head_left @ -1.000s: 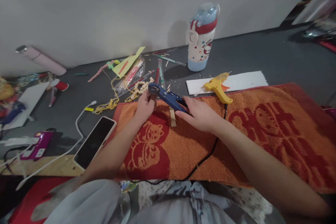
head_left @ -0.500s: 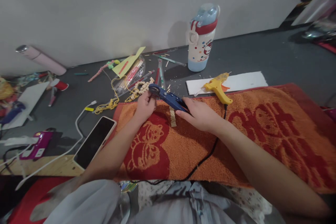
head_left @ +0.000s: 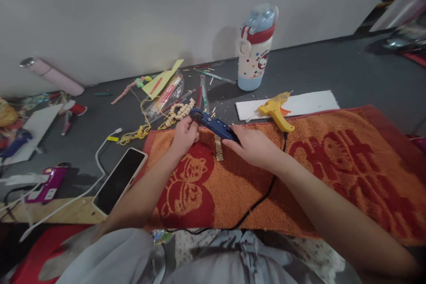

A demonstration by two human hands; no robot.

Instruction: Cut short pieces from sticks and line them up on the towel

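My right hand (head_left: 254,146) is wrapped round the handles of a dark blue plier-like tool (head_left: 216,125), which points up and to the left. At the tool's rounded head, my left hand (head_left: 186,133) is closed in a pinch; whatever its fingertips hold is too small or hidden to tell. Below the tool, a short row of small pale wooden stick pieces (head_left: 218,148) lies on the orange and red towel (head_left: 246,186). A cluster of joined wooden bits (head_left: 179,112) rests just beyond my left hand.
A yellow glue gun (head_left: 276,110) lies across a white board (head_left: 313,103), its black cord crossing the towel. Behind stands a tall water bottle (head_left: 255,53). To the left are a phone (head_left: 120,181), yellow yarn (head_left: 135,134), a red spool (head_left: 76,108) and a pink flask (head_left: 53,75).
The tool's head has tipped down slightly, and my left hand has shifted a little with it. My right hand keeps its grip on the handles. Everything else lies as before.
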